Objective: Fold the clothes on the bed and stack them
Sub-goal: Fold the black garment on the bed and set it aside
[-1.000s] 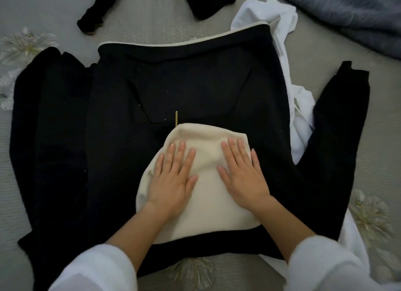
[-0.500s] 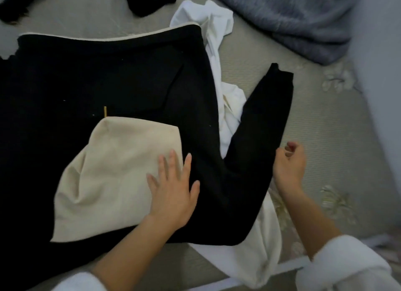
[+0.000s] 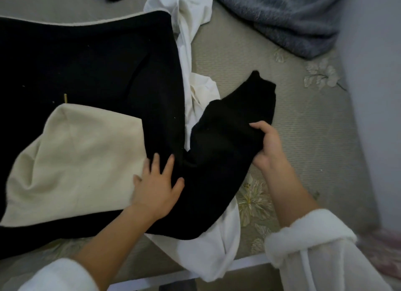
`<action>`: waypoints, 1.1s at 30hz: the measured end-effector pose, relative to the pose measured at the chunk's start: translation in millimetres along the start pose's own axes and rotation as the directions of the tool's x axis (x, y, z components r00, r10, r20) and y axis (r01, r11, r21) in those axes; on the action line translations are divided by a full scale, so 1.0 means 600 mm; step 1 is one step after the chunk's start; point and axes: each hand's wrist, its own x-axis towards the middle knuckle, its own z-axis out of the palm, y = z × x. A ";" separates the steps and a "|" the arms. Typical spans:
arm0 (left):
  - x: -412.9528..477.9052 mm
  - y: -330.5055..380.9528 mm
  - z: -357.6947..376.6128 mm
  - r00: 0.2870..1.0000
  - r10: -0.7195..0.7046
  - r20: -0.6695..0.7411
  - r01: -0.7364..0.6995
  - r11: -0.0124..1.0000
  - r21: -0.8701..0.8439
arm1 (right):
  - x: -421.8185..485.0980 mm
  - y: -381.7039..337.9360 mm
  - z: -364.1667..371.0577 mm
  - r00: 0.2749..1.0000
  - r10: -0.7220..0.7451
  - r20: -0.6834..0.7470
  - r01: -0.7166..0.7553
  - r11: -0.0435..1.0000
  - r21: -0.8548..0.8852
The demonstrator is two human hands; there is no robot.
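Black garment [image 3: 86,73] is spread flat over the left of the frame on the bed [image 3: 303,149], with a cream panel [image 3: 82,160] laid on it. Its sleeve [image 3: 225,139], centre right, is gripped by the right hand [image 3: 268,147], fingers curled round the cloth. Left hand [image 3: 156,186] is pressed flat, fingers spread, at the cream edge. White garment [image 3: 191,41] is seen underneath.
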 end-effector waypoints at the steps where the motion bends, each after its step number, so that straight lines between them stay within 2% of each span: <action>1: -0.005 0.011 0.005 0.999 0.049 -0.013 -0.050 0.999 -0.012 | -0.012 -0.010 -0.009 1.000 -0.016 0.022 0.015 0.999 0.052; 3: -0.019 0.030 0.026 0.993 0.116 0.037 -0.117 0.993 0.017 | -0.035 -0.019 -0.033 0.998 -0.052 -0.034 0.055 0.995 0.083; 6: -0.043 0.044 0.062 0.968 0.138 0.208 -0.164 0.981 0.108 | -0.064 -0.019 -0.055 0.962 -0.191 -0.196 0.194 0.981 -0.003; 9: -0.053 0.038 0.076 0.948 0.165 0.271 -0.199 0.975 0.102 | -0.096 -0.026 -0.025 0.852 -0.371 -0.370 0.318 0.927 -0.197; 11: -0.051 0.026 0.070 0.943 0.190 0.274 -0.201 0.980 0.011 | -0.113 -0.032 0.019 0.738 -0.548 -0.394 0.392 0.823 -0.411; 13: -0.045 0.011 0.059 0.935 0.224 0.275 -0.198 0.973 -0.121 | -0.116 -0.025 0.067 0.613 -0.739 -0.280 0.521 0.644 -0.560; 16: -0.037 -0.012 0.041 0.923 0.284 0.258 -0.195 0.926 -0.322 | -0.111 -0.001 0.162 0.491 -0.869 0.066 0.597 0.280 -0.752; 18: -0.039 -0.028 0.033 0.923 0.315 0.221 -0.180 0.862 -0.474 | -0.113 0.017 0.243 0.389 -0.849 0.357 0.685 0.007 -0.729; 20: -0.046 -0.046 0.033 0.934 0.326 0.144 -0.195 0.805 -0.560 | -0.104 0.043 0.311 0.329 -0.652 0.683 0.802 -0.189 -0.566; 21: -0.053 -0.057 0.038 0.939 0.335 0.074 -0.242 0.798 -0.551 | -0.096 0.058 0.335 0.344 -0.488 0.802 0.843 -0.216 -0.493; 22: -0.063 -0.067 0.046 0.933 0.358 -0.024 -0.319 0.798 -0.512 | -0.087 0.072 0.352 0.394 -0.310 0.865 0.861 -0.206 -0.465; 24: -0.084 -0.081 0.069 0.882 0.431 -0.190 -0.471 0.812 -0.345 | -0.060 0.103 0.355 0.518 -0.048 0.854 0.833 -0.202 -0.516; 26: -0.102 -0.089 0.093 0.835 0.492 -0.245 -0.533 0.834 -0.143 | -0.039 0.129 0.323 0.611 0.009 0.792 0.771 -0.235 -0.592; 28: -0.115 -0.096 0.110 0.821 0.519 -0.240 -0.545 0.837 -0.053 | -0.027 0.150 0.272 0.660 -0.018 0.751 0.719 -0.274 -0.638; 30: -0.122 -0.101 0.113 0.808 0.527 -0.264 -0.569 0.815 -0.113 | -0.023 0.168 0.219 0.679 -0.011 0.734 0.678 -0.374 -0.633; 32: -0.127 -0.104 0.105 0.810 0.495 -0.314 -0.578 0.763 -0.290 | -0.024 0.185 0.181 0.686 0.025 0.727 0.647 -0.477 -0.594; 33: -0.129 -0.103 0.097 0.835 0.445 -0.323 -0.547 0.735 -0.401 | -0.024 0.192 0.169 0.682 0.035 0.730 0.637 -0.517 -0.571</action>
